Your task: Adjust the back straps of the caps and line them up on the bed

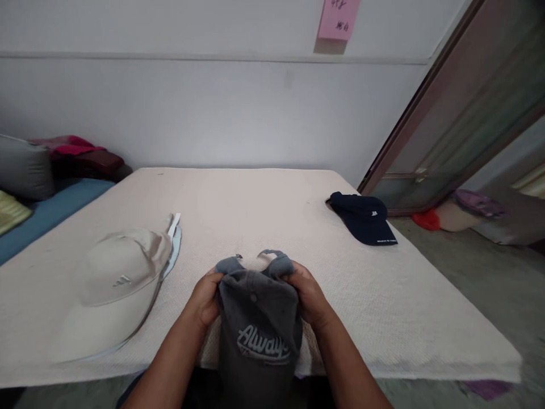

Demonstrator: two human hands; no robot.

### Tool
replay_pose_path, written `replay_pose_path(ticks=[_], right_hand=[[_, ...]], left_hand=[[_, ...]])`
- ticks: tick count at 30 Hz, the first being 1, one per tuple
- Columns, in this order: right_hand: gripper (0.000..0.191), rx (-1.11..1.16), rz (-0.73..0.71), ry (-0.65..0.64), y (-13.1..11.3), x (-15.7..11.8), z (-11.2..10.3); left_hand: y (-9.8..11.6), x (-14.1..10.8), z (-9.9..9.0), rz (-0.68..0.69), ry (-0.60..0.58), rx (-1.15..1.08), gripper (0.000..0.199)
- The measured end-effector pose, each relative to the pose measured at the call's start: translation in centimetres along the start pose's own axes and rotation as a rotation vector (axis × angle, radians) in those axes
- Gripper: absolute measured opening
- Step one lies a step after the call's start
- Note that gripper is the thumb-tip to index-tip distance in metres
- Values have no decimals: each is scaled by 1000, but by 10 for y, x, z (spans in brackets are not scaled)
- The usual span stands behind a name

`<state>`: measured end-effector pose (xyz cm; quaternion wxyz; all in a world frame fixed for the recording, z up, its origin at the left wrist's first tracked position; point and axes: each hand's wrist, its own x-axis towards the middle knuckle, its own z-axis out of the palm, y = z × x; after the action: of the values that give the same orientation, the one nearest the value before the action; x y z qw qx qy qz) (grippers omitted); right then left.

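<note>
A dark grey baseball cap (259, 307) with the raised word "Always" on its front is held at the near edge of the table, its brim toward me. My left hand (207, 298) grips its left side and my right hand (310, 294) its right side, fingers closed on the fabric. The back strap of the cap hangs undone, its two ends apart at the far side. To the left lie beige caps (123, 267), seemingly stacked, with a light blue edge showing underneath. A navy baseball cap (361, 216) rests at the far right.
A cream textured cloth (238, 199) covers the table, which meets a white wall (213, 113). Cushions (25, 167) and folded fabric sit on a blue surface at left. A framed glass door (451, 113) stands at right. A pink note (338, 20) hangs on the wall.
</note>
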<state>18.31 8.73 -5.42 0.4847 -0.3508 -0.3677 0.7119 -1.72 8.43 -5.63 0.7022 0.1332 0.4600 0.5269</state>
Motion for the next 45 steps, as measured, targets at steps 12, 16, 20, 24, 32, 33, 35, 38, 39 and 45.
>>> replay_pose_path(ticks=[12,16,20,24,32,33,35,38,39,45], right_hand=[[14,-217,-35,-3,2,7,-17],[18,-80,-12,10,-6,5,-18],[9,2,-44,31,-8,6,-19],[17,264,-147,79,-11,8,-23],[18,18,7,19,0,9,-10],[20,-26,38,-18,3,10,-8],[21,-62,80,-94,7,10,-4],[20,-28,83,-117,9,11,-2],[21,-10,76,-107,9,11,-1],[21,-6,71,-77,9,13,2]], left_hand=[[-1,-6,18,91,-71,79,22],[-9,-8,23,134,-152,231,20],[-17,-8,25,140,-225,404,15],[-19,-7,26,132,-201,423,15],[-24,-7,29,155,-245,457,11],[-25,-8,29,164,-260,469,10],[-26,-8,29,181,-288,488,10],[-25,-8,28,178,-296,474,10],[-25,-8,28,166,-291,457,9],[-22,-10,28,110,-285,364,6]])
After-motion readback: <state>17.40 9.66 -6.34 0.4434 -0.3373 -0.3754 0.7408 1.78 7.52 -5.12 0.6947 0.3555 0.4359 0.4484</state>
